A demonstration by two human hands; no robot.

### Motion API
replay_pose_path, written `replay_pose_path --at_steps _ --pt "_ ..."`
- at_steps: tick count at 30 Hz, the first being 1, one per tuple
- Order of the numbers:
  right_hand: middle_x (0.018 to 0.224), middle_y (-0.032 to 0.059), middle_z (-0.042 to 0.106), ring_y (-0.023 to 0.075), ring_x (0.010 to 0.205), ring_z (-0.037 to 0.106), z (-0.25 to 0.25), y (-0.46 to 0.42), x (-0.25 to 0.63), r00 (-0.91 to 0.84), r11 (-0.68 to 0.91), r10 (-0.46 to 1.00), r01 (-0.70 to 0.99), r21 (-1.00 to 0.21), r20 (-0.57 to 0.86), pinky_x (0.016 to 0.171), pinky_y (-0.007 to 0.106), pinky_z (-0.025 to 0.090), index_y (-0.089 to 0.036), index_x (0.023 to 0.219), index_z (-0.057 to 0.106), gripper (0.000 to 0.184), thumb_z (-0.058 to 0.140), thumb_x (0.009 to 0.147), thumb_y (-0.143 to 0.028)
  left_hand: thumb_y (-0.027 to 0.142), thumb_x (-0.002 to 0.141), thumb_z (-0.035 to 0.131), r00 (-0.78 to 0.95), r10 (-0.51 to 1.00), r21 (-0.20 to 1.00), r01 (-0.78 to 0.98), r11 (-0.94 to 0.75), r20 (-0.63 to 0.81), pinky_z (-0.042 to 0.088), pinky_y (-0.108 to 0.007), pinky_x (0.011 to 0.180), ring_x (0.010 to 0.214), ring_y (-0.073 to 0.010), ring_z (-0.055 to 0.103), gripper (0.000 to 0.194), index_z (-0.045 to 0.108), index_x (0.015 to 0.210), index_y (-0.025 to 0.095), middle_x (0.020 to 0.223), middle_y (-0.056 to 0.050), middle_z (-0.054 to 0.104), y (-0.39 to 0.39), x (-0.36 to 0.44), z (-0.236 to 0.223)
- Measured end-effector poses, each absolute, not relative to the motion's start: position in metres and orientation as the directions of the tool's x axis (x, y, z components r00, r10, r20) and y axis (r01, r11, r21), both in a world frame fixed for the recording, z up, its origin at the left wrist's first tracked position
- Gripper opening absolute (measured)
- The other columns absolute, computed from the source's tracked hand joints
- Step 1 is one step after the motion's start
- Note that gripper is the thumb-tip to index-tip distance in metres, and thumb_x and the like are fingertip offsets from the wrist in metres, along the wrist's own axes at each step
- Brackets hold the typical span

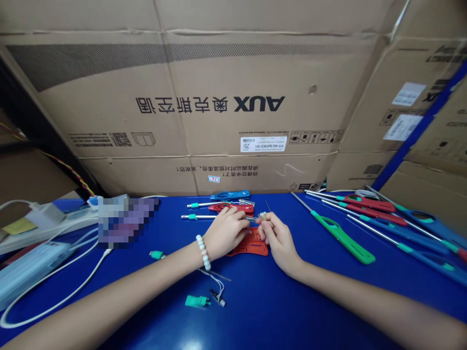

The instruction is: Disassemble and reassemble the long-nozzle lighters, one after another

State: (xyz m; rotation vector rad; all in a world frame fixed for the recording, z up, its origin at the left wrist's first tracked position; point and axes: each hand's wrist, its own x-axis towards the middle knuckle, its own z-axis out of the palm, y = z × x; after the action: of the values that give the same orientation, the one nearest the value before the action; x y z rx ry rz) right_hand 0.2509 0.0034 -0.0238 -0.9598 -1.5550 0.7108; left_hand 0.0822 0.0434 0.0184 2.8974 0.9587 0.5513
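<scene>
My left hand (225,234), with a beaded bracelet on its wrist, is closed over a red plastic casing half (257,245). Its fingertips are bunched together, and what they grip is hidden. My right hand (280,239) pinches a small whitish part (262,215) above the casing's right end; a thin dark wire or rod rises beside it. Behind my left hand lie a blue casing (230,195), another red casing (237,209) and metal tubes with green collars (193,217). Nearer me are a green plastic piece (197,301) and a small black-and-white part with white wires (218,297).
Long-nosed lighters, one a green lighter (343,238), lie at the right. At the left are a power strip (82,214), a light-blue box-shaped device (34,272) and a looped white cable (54,324). A cardboard wall (204,131) stands behind the blue table (277,311).
</scene>
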Motion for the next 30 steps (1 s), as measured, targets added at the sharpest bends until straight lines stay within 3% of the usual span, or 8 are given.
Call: replay_pose_path --at_steps 6,22,30 --pt "0.059 -0.005 0.046 0.01 0.05 0.042 -0.022 0.003 0.251 -0.076 0.495 0.868 0.214 -0.842 0.491 0.051 0.023 0.034 -0.018 0.087 0.051 0.026 0.038 0.097 -0.038 0.013 0.088 0.055 0.781 0.554 0.013 0.575 -0.818 0.287 0.038 -0.034 0.078 0.088 -0.0218 0.051 0.011 0.065 0.085 0.015 0.089 -0.006 0.061 0.046 0.081 0.014" --pt "0.059 -0.0044 0.046 0.0105 0.051 0.043 -0.021 0.001 0.251 -0.093 0.492 0.87 0.242 -0.836 0.484 0.05 0.023 0.035 -0.019 0.088 0.051 0.023 0.038 0.096 -0.036 0.018 0.092 0.054 0.801 0.547 -0.02 0.567 -0.823 0.243 0.032 -0.03 0.072 0.082 -0.0172 0.052 0.012 0.064 0.084 0.019 0.089 -0.001 0.061 0.047 0.034 0.014" --pt "0.06 -0.0041 0.047 0.0104 0.051 0.043 -0.021 0.001 0.251 -0.095 0.497 0.867 0.252 -0.83 0.49 0.05 0.023 0.036 -0.018 0.089 0.051 0.024 0.038 0.096 -0.037 0.017 0.096 0.044 0.836 0.488 -0.133 0.529 -0.838 0.249 0.031 -0.032 0.072 0.079 -0.0181 0.049 0.026 0.062 0.077 0.015 0.084 -0.004 0.06 0.046 0.033 0.016"
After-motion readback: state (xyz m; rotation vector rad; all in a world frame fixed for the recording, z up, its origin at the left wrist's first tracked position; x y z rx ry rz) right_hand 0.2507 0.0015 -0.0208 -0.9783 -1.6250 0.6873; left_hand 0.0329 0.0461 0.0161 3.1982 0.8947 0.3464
